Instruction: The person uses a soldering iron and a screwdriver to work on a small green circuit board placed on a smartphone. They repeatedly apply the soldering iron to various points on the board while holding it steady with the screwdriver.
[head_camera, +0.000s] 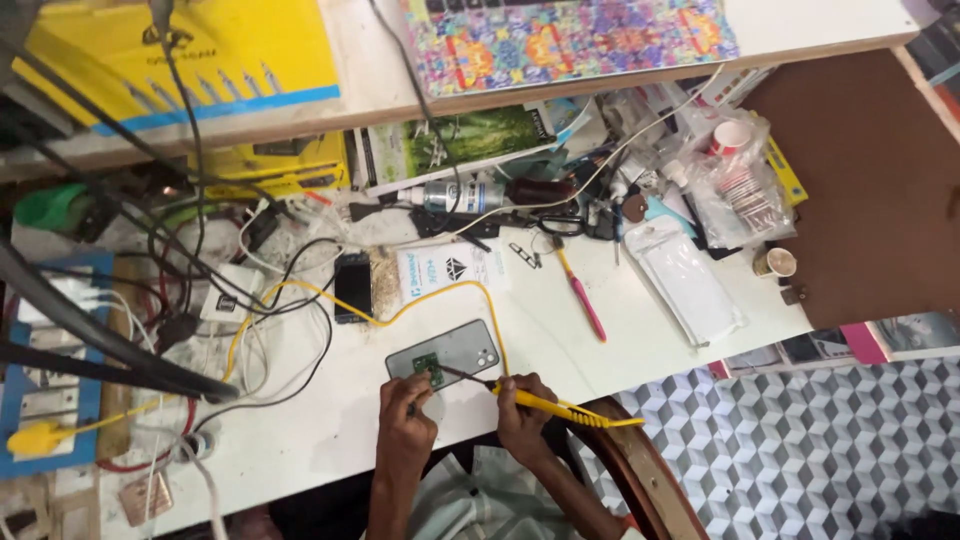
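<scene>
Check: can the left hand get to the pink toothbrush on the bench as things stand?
Probably not easily. The left hand rests by the small green board on the phone. The toothbrush lies off to the right, past the right hand and its yellow soldering iron, which cross the path.

Left hand (405, 408), right hand (522, 402): grips closed, adjacent.

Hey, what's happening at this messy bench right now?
A person sits at a cluttered white bench. The right hand holds a yellow-handled soldering iron, its tip on a small green circuit board lying on a grey phone. The left hand rests beside the board. A pink toothbrush lies nearby.
</scene>
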